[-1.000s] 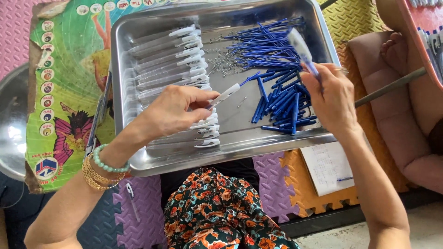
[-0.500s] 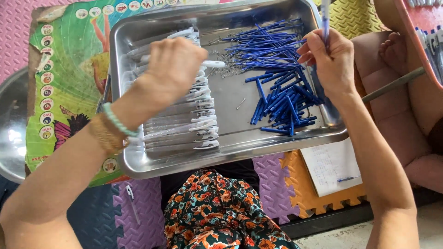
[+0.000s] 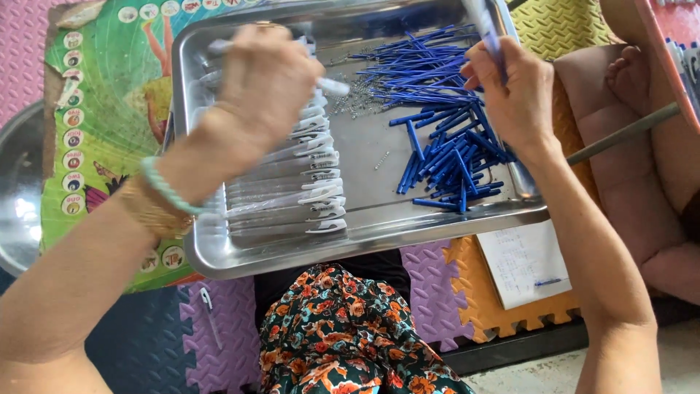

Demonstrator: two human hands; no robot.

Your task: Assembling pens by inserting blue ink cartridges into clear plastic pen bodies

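Observation:
A steel tray [image 3: 364, 244] rests on my lap. A row of clear pen barrels [image 3: 292, 197] with white clips fills its left half. Loose blue refills [image 3: 445, 153] are heaped on its right half, with small springs [image 3: 357, 102] scattered near the top middle. My left hand [image 3: 266, 84], blurred by motion, hovers over the top of the row. It is closed on a clear pen barrel [image 3: 332, 86] whose white end pokes out to the right. My right hand [image 3: 514, 95] is above the refill heap, gripping a blue and clear pen [image 3: 485, 22] held upright.
A green printed sheet [image 3: 102, 109] lies under the tray's left side, next to a metal bowl [image 3: 18, 190]. A notepad with a blue pen [image 3: 525, 263] lies on coloured foam mats [image 3: 430, 292]. Another person's foot [image 3: 631, 73] rests on a pink cushion at the right.
My left hand has swung up and to the left from the tray's middle to the top of the barrel row. My right hand has lifted its pen toward the tray's far edge.

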